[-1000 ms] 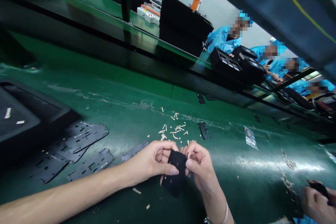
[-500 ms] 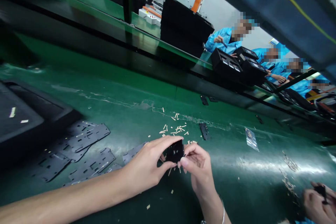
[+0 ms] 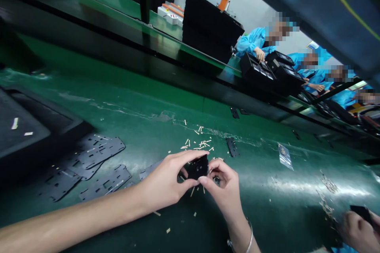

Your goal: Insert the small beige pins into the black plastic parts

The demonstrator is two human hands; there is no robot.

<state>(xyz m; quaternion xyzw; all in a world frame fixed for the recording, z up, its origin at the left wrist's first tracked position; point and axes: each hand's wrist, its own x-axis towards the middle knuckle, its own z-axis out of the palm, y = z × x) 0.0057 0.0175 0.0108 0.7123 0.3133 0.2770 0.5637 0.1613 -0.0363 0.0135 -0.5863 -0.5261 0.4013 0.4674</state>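
Observation:
Between my hands is a small black plate with cutouts point(image 3: 199, 168), tilted up over the bench. My left hand point(image 3: 169, 178) grips it by its upper and lower edges, thumb below and fingers above. At its right edge my right hand point(image 3: 224, 184) is closed, with thumb and forefinger pressed against the lower right corner; whether a small piece is pinched there too is hidden. Short pale strips point(image 3: 203, 144) lie scattered just beyond my hands. Flat dark plates with cutouts point(image 3: 102, 152) overlap on the bench left of my left forearm.
A black foam tray point(image 3: 26, 126) stands at the left. Beyond the strips lie a small black plate point(image 3: 232, 147) and a clear plastic bag point(image 3: 285, 156). A co-worker's hand point(image 3: 359, 231) holds a dark part at lower right. People in blue work behind black boxes point(image 3: 255, 71).
My right thumb has shifted slightly left along the plate's lower corner. The left hand keeps its grip. Across the bench, a co-worker's hand has lowered onto a black box.

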